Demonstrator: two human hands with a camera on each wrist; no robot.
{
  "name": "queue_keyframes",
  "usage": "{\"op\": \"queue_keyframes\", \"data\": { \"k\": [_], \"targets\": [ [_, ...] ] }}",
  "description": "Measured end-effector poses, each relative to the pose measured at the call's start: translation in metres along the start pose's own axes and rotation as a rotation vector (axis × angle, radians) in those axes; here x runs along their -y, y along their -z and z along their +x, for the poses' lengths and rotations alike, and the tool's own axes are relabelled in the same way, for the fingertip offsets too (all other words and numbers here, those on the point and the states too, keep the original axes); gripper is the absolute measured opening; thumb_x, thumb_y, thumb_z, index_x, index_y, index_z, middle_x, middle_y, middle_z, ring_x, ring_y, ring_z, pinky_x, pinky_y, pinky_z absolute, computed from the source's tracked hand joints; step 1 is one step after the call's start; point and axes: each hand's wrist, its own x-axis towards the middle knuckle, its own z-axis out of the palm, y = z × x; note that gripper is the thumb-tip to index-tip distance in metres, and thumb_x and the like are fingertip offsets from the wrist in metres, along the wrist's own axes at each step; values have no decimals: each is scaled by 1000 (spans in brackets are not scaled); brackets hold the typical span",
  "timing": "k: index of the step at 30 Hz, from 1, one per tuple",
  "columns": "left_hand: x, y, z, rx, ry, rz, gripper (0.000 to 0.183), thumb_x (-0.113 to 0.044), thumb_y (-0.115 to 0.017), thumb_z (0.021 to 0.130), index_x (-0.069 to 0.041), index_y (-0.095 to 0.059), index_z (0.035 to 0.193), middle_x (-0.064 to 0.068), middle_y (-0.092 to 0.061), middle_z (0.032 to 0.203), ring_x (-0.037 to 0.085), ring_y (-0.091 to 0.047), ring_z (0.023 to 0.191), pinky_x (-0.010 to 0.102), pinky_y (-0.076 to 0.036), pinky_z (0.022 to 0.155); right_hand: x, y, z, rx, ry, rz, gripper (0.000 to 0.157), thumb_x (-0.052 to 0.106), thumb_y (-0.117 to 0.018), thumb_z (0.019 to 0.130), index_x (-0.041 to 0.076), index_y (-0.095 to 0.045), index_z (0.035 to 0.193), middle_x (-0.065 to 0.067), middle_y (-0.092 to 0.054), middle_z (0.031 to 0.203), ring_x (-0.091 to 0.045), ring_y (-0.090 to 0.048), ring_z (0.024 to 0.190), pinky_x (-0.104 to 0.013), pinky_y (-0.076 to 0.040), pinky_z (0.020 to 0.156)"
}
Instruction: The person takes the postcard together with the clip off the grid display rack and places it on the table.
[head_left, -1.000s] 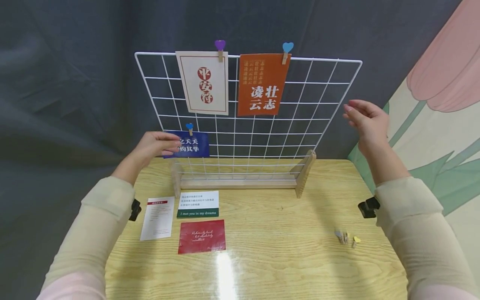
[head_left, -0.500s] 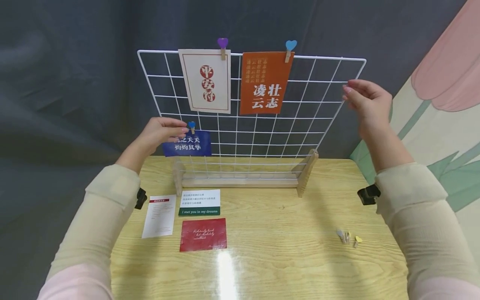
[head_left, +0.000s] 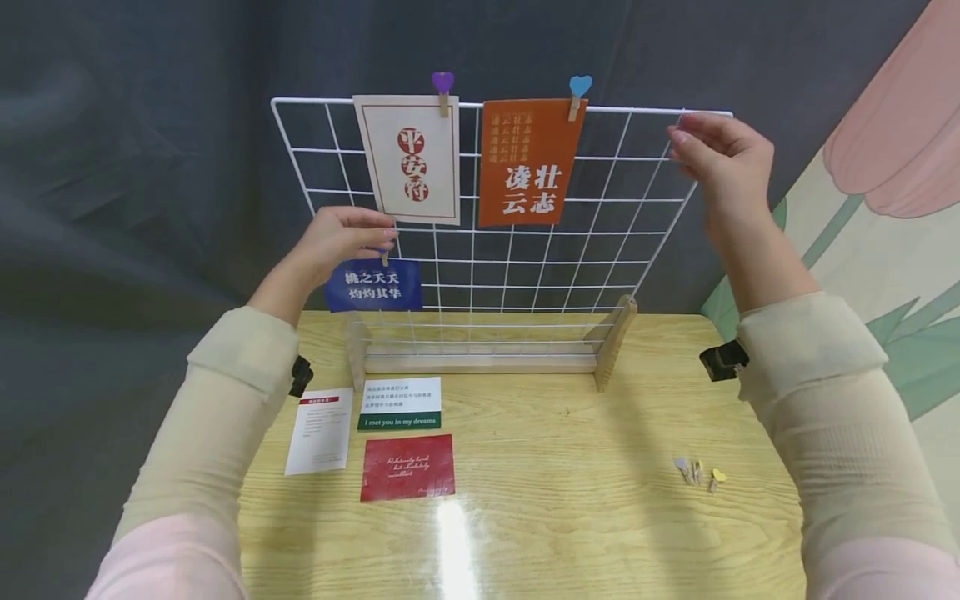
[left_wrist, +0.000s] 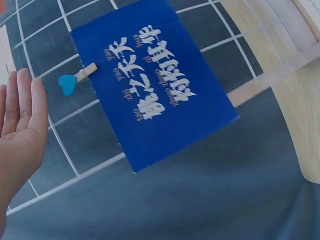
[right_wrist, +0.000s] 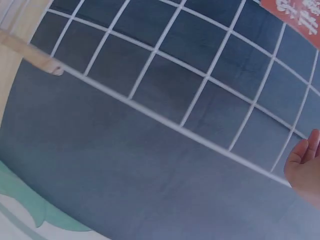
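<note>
My left hand (head_left: 345,242) is raised near the left side of a white wire grid (head_left: 525,312), just above a blue card (head_left: 405,287). Its fingers look fairly straight in the left wrist view, apart from the blue heart clothespin (left_wrist: 67,85) that clips this card to the grid. My right hand (head_left: 727,158) is at the grid's upper right corner with fingers loosely bent and nothing seen in them; whether they touch the wire I cannot tell. A white card (head_left: 382,158) and an orange card (head_left: 525,187) hang from the top wire by a purple heart clothespin (head_left: 442,83) and a light-blue one.
The grid stands in a wooden base (head_left: 480,363) on a wooden table (head_left: 555,467). On the table's left lie a white card (head_left: 318,442), a white-and-green card (head_left: 401,400) and a red card (head_left: 408,479). Several small clothespins (head_left: 697,472) lie at right.
Both hands have moved up. My left hand rose from in front of the blue card to above it, and the right hand from beside the grid to its upper corner. The cards stay in place.
</note>
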Motion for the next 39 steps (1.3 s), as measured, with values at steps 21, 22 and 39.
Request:
{"op": "queue_keyframes", "data": {
  "k": [21,22,39],
  "targets": [
    [-17,-42,20,26,-39,-93,34,-5,-61,80,4,-54,112,14,-56,108,20,-57,89,36,-44,84,4,-37,8,76,29,-4,27,0,-71,68,-4,-61,93,-9,-63,85,-19,-58,72,-23,-44,63],
    [-17,-44,21,28,-41,-93,34,-5,-61,80,4,-54,112,14,-56,108,20,-57,89,36,-44,84,4,-39,9,76,22,-6,27,0,-71,68,-4,-61,93,-8,-63,85,-19,-59,72,-22,-45,64],
    [-27,-72,32,70,-91,-73,37,-6,-59,82,0,-52,117,13,-55,113,19,-55,96,33,-44,83,7,-68,12,148,-73,-184,32,8,-68,73,1,-59,103,-7,-59,92,-14,-56,67,-23,-39,63]
  ]
}}
